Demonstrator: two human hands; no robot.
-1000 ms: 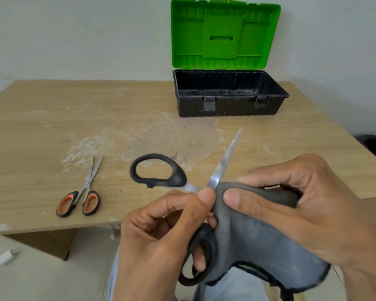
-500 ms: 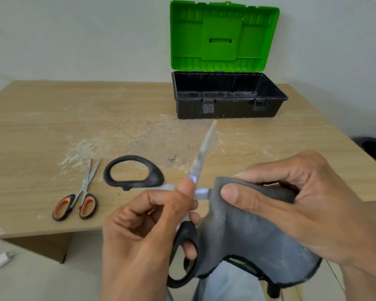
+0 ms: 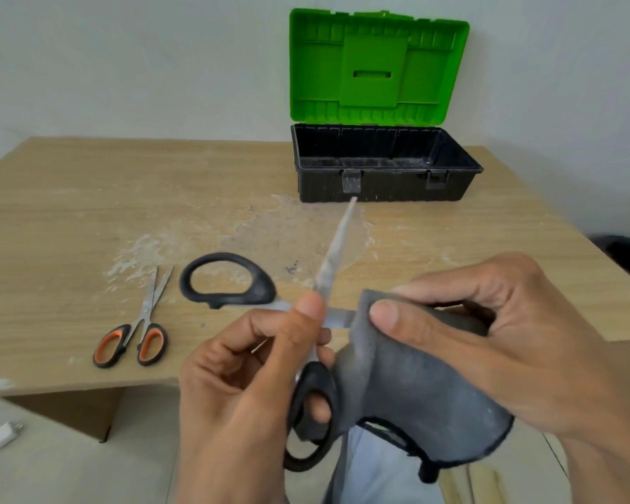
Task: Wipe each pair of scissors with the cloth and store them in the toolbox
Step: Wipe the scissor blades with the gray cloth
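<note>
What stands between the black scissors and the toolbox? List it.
Nothing visible. The black scissors, held in the left hand with the cloth on one blade, face the open toolbox with its lid up; only bare table lies between. The orange scissors lie off to the left.

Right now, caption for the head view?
Left hand holds open black-handled scissors, right hand pinches grey cloth round one blade; orange-handled scissors and open green-lidded toolbox on wooden table.

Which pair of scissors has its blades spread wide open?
The black-handled scissors held in the left hand; the orange-handled pair lies nearly closed.
</note>
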